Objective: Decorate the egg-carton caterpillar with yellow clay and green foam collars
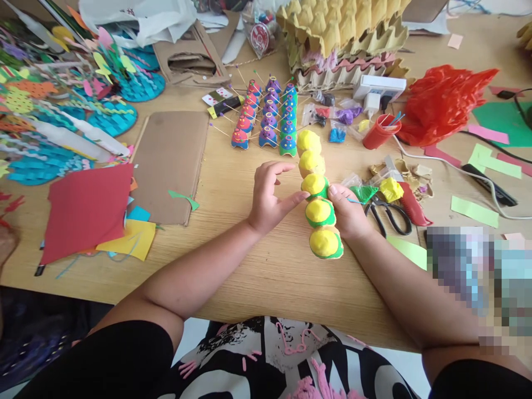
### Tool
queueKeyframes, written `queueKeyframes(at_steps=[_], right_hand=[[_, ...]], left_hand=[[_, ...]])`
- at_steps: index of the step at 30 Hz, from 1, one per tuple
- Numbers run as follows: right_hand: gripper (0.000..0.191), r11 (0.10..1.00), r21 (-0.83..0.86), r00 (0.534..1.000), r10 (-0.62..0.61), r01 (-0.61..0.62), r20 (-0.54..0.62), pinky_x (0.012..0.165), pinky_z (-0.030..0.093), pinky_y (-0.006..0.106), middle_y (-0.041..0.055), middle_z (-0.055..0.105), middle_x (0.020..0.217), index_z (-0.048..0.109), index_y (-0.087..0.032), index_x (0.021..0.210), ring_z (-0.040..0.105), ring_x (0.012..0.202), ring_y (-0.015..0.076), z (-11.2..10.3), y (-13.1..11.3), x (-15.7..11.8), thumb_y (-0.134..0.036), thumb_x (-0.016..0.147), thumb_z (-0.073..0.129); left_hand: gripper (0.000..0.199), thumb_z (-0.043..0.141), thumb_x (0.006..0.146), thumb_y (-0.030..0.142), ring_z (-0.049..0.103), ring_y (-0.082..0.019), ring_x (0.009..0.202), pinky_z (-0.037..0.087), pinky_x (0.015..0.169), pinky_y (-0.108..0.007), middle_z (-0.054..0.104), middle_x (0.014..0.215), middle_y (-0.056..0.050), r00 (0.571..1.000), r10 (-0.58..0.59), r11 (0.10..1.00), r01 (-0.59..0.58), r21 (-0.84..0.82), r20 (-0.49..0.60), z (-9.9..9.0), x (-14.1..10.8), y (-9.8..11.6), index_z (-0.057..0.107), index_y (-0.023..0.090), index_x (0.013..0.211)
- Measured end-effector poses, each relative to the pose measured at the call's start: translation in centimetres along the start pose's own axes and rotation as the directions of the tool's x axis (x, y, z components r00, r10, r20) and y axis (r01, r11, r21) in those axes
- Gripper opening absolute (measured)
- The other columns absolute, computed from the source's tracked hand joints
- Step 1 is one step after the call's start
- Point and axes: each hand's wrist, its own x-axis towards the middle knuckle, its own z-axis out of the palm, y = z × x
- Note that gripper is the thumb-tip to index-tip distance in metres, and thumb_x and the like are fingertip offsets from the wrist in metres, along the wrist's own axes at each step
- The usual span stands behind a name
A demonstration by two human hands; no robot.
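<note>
Head view, carton strip [319, 211], right fingers [337, 194] gripping edge

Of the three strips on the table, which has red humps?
The leftmost strip, nearest the cardboard; the middle strip is purple, the right strip blue-green.

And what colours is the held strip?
The strip has yellow bumps, green beside the nearest three; best in the head view.

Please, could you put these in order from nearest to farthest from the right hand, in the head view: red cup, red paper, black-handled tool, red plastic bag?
From the right hand:
1. Black-handled tool, just to its right
2. Red cup, farther forward
3. Red plastic bag, forward and right
4. Red paper, far left side
</note>
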Motion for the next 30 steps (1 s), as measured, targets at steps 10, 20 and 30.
queueKeyframes(at_steps=[10,20,30], right_hand=[[0.052,0.998,0.056,1.0,-0.028,0.029,-0.008,0.043,0.042,0.025,-0.0037,0.062,0.058,0.068,-0.023,0.067,0.048,0.047,0.009,0.5,0.1,0.0,-0.066,0.063,0.095],[0.045,0.995,0.094,1.0,-0.014,0.015,-0.011,0.059,0.058,0.03,-0.0031,0.065,0.057,0.072,-0.024,0.068,0.063,0.056,0.0141,0.2,0.7,0.1,-0.061,0.064,0.096],[0.046,0.986,-0.114,0.987,-0.134,0.123,-0.092,0.048,0.042,0.024,-0.0033,0.063,0.056,0.077,-0.022,0.065,0.05,0.05,0.0089,-0.8,0.9,0.3,-0.066,0.068,0.092]], left_hand=[[0.082,0.071,0.081,0.085,0.059,-0.031,0.124,0.047,0.102,-0.045,0.066,0.13,-0.013,0.998,0.035,0.986,-0.042,0.163,0.05,-0.3,-0.1,0.0,0.059,0.024,0.135],[0.081,0.065,0.083,0.086,0.059,-0.031,0.127,0.048,0.104,-0.046,0.065,0.133,-0.014,0.997,0.036,0.985,-0.046,0.167,0.063,-0.1,-0.1,-0.4,0.057,0.024,0.135],[0.092,0.071,0.078,0.086,0.056,-0.032,0.137,0.046,0.108,-0.042,0.059,0.145,-0.015,0.996,-0.06,0.998,0.058,0.027,0.064,0.2,-0.4,-1.8,0.052,0.025,0.145]])
